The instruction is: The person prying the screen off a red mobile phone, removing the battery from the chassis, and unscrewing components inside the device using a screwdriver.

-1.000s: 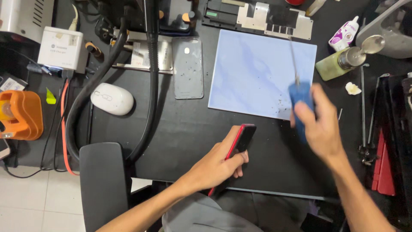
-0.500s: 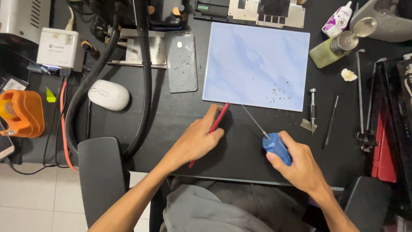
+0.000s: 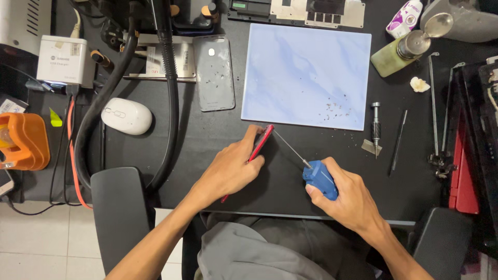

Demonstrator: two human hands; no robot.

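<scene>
Both hands have drawn closer: the left hand (image 3: 228, 168) now pinches the thin red-edged phone (image 3: 259, 148) on edge on the black tabletop (image 3: 207, 135), while the right hand (image 3: 347, 194), wrapped round the blue-handled screwdriver (image 3: 317, 177), has brought its tip to the phone's upper corner, below the pale blue marbled mat (image 3: 306, 72).

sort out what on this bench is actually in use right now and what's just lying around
In use:
left hand holding the red phone on edge
right hand gripping the blue-handled screwdriver, tip at the phone

Lying about:
white mouse
grey phone back cover
pale blue mat with small screws
green pump bottle
orange tool
</scene>
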